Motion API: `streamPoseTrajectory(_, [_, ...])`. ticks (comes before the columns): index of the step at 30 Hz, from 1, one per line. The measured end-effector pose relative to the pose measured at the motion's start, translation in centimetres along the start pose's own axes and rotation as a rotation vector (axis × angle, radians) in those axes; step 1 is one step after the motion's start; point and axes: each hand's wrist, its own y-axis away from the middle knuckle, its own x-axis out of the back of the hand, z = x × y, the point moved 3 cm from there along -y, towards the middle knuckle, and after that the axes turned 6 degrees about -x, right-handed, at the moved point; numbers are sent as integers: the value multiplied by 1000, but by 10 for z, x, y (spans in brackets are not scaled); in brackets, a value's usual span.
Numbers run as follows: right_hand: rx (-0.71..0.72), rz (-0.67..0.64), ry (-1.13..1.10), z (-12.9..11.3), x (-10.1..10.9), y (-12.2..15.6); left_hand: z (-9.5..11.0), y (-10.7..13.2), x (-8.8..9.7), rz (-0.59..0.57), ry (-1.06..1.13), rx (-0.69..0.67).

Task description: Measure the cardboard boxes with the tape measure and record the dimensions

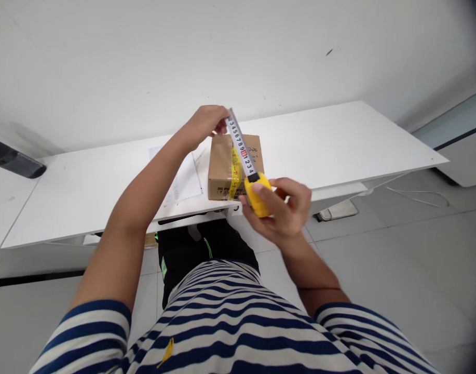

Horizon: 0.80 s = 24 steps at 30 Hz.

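A yellow tape measure (261, 201) is gripped in my right hand (286, 210), in front of the desk's near edge. Its silver blade (241, 143) is pulled out, with black numerals and a red 10 facing up. At the far end of the blade, my left hand (210, 123) pinches the tip. Beneath the slanting blade, a brown cardboard box (221, 163) sits on the white desk. A strip of yellow tape (236, 171) with red print runs over the box's top and front. Whether the blade touches the box I cannot tell.
White paper sheets (187, 179) with faint writing lie left of the box on the white desk (319, 140). A dark cylindrical object (17, 158) juts in at the far left. Below the desk's right side, a pale flat object (339, 210) and a white cable (417, 197) are visible.
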Motion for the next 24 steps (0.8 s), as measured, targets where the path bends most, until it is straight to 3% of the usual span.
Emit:
streamPoseTrajectory(2, [-114, 78, -8, -23, -11, 3, 3, -12, -19, -56, -69, -9])
streamPoseTrajectory(5, [-272, 169, -21, -38, -27, 1, 0, -17, -39, -79, -242, -2])
streamPoseTrajectory(11, [-323, 116, -45, -36, -53, -3, -4, -11, -36, 33, -687, 0])
streamPoseTrajectory(14, [-340, 76, -24, -35, -64, 1, -11, -12, -33, 36, -751, 19])
streamPoseTrajectory(16, [-349, 58, -3, -36, -68, 3, -19, -12, -33, -22, -767, 32])
streamPoseTrajectory(19, [-350, 62, 16, -38, -69, 4, -31, -12, -34, -116, -701, 66])
streamPoseTrajectory(24, [-353, 40, 46, -39, -68, 3, -41, -10, -32, -93, -525, 20])
